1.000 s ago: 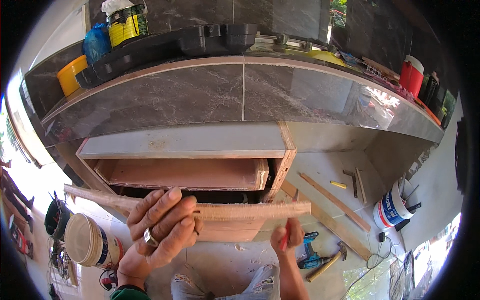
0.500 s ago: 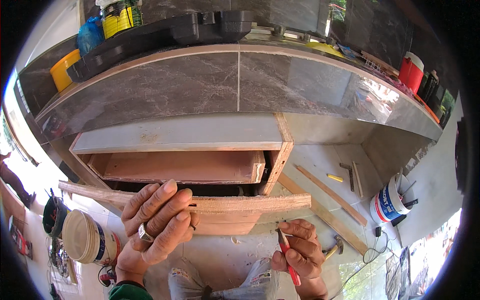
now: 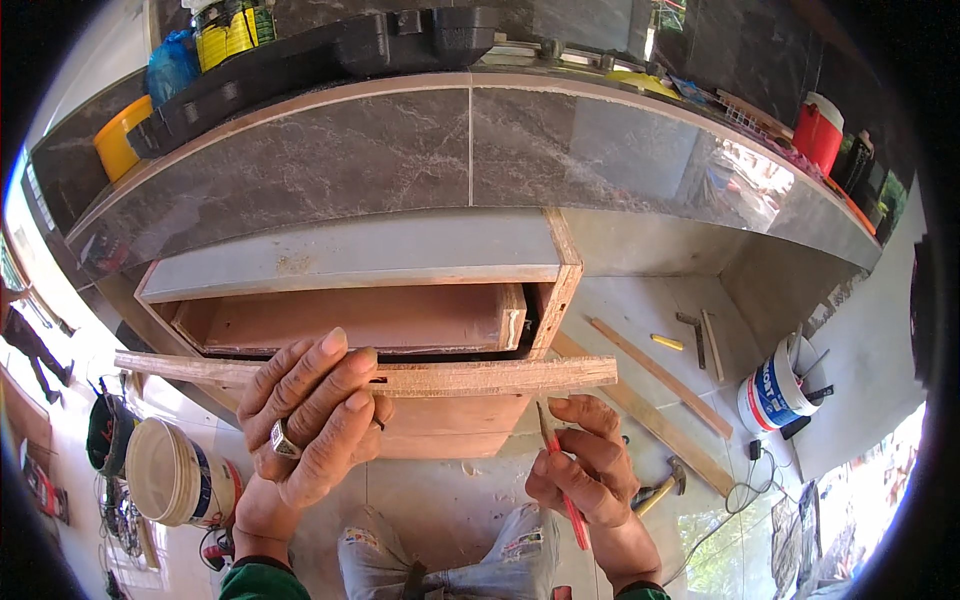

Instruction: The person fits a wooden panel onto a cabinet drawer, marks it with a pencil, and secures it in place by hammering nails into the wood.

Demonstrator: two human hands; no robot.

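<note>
A long wooden board (image 3: 490, 378) is held edge-up across the front of a low wooden cabinet (image 3: 350, 250). My left hand (image 3: 312, 425), wearing a ring, grips it left of its middle, beside a small dark slot in the edge. Behind the board, a wooden drawer (image 3: 350, 318) sits partly visible in the cabinet opening. My right hand (image 3: 592, 465) pinches a red carpenter's pencil (image 3: 572, 508), its dark tip pointing up just below the board's right part. A small gap shows between tip and board.
Overhead runs a dark tiled counter (image 3: 300, 150) bearing a black plastic case (image 3: 330, 65). On the floor at right lie wooden strips (image 3: 660, 375), a hammer (image 3: 662, 487) and a white-blue bucket (image 3: 775, 390). A cream bucket (image 3: 165, 470) stands at left.
My right hand has moved up and left, bringing the pencil closer to the board and more upright. My left hand keeps its grip. The whole view has shifted slightly.
</note>
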